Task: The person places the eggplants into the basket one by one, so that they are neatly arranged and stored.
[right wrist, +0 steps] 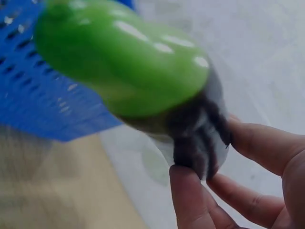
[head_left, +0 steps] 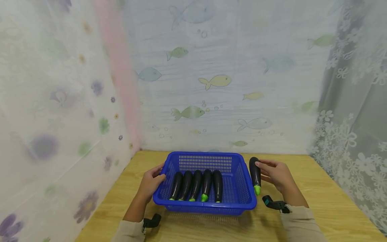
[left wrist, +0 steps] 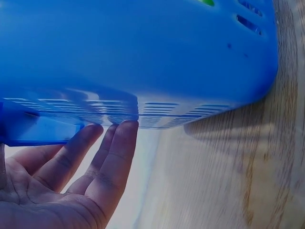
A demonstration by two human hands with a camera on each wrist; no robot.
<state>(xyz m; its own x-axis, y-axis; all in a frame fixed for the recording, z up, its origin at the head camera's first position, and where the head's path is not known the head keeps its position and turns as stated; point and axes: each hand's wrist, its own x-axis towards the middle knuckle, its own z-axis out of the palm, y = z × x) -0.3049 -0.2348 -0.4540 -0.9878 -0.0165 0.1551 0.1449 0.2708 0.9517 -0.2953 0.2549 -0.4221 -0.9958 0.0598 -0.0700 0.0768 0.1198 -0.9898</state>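
Observation:
A blue plastic basket (head_left: 208,204) with slotted walls stands on the table. Inside it, on the left and middle, several dark eggplants (head_left: 197,185) with green ends lie side by side. My left hand (head_left: 150,183) grips the basket's left rim, thumb over the top; in the left wrist view its fingers (left wrist: 112,162) touch the outer wall. Just outside the basket's right side, my right hand (head_left: 277,174) pinches another eggplant (head_left: 255,173) between thumb and fingers. Its bright green end (right wrist: 124,62) points down towards me and fills much of the right wrist view.
The light wood-grain table (head_left: 326,195) extends on both sides of the basket. Behind it hangs a curtain (head_left: 217,101) with fish prints, and floral sheets (head_left: 54,134) hang at the left and right.

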